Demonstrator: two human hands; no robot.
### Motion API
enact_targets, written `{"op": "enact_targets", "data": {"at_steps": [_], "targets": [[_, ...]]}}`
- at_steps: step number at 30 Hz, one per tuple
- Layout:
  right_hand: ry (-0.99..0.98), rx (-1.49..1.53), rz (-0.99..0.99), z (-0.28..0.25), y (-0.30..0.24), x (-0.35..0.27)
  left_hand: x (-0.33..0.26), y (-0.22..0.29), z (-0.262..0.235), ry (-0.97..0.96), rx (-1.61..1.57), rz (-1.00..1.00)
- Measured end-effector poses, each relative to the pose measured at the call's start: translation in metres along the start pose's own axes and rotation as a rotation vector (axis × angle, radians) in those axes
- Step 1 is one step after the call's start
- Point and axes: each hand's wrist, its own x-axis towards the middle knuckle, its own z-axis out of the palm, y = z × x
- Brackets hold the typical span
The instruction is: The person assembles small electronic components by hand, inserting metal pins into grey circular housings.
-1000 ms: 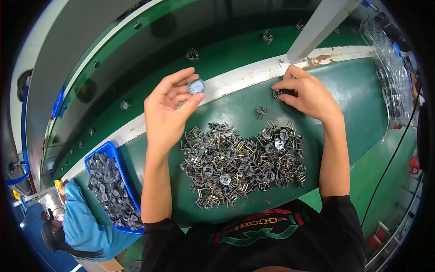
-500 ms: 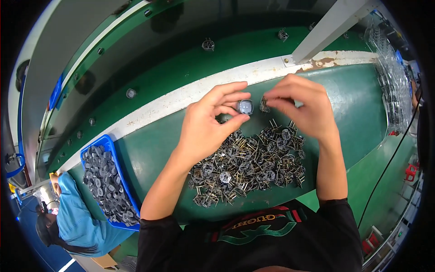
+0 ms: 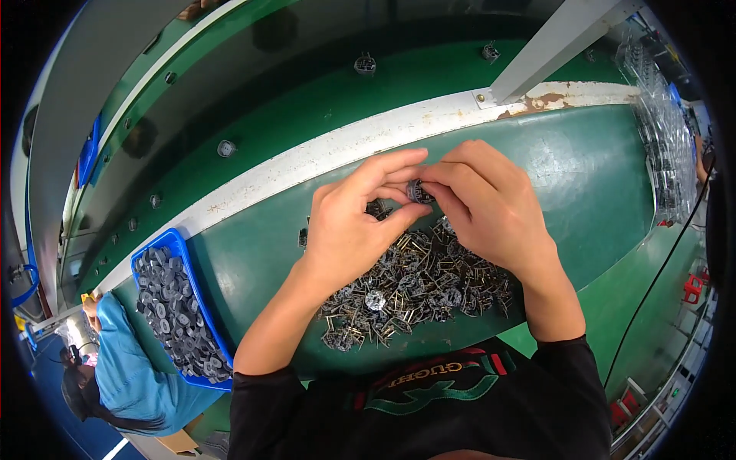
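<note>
My left hand [image 3: 341, 226] holds a small grey plastic cap [image 3: 415, 191] between its thumb and fingers, above the far part of the bench. My right hand [image 3: 494, 211] is closed against the right side of that cap, its fingertips pinching a small round part with metal pins, mostly hidden by the fingers. The two pieces meet between my hands. Just below lies a heap of dark round pin parts [image 3: 414, 287] with brass-coloured prongs. At the left a blue tray [image 3: 201, 295] is filled with grey caps [image 3: 165, 285].
Beyond a white ledge [image 3: 307, 157] runs a green conveyor [image 3: 299, 115] carrying spaced small parts [image 3: 365, 64]. A metal post [image 3: 548, 54] rises at the far right. Stacked clear plastic trays [image 3: 663, 138] stand at the right. A person in blue [image 3: 138, 368] sits at the left.
My right hand has moved left, bringing the pin part against the cap in my left hand. The cap has turned in my fingers. Parts on the conveyor have shifted slightly right.
</note>
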Motion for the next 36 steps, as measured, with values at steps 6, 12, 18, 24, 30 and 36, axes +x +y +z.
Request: {"op": "enact_targets", "data": {"at_steps": [6, 12, 18, 24, 30, 36], "targets": [[0.097, 0.025, 0.011, 0.011, 0.002, -0.004, 0.008, 0.010, 0.000, 0.012, -0.298, -0.064], [-0.233, 0.374, 0.319, -0.010, 0.018, 0.006, 0.027, -0.006, -0.023, 0.115, -0.211, -0.202], [-0.455, 0.099, 0.242, -0.008, 0.035, -0.004, 0.085, -0.048, -0.074, 0.404, 0.113, -0.060], [-0.298, 0.150, 0.318, -0.003, 0.047, -0.005, 0.100, -0.085, -0.108, 0.388, 0.502, -0.120], [-0.034, 0.036, 0.274, 0.000, 0.072, -0.008, 0.065, -0.060, -0.134, 0.375, 1.225, 0.108], [-0.150, -0.104, 0.234, -0.010, 0.082, -0.006, 0.037, -0.070, -0.148, 0.290, 0.946, -0.134]]}}
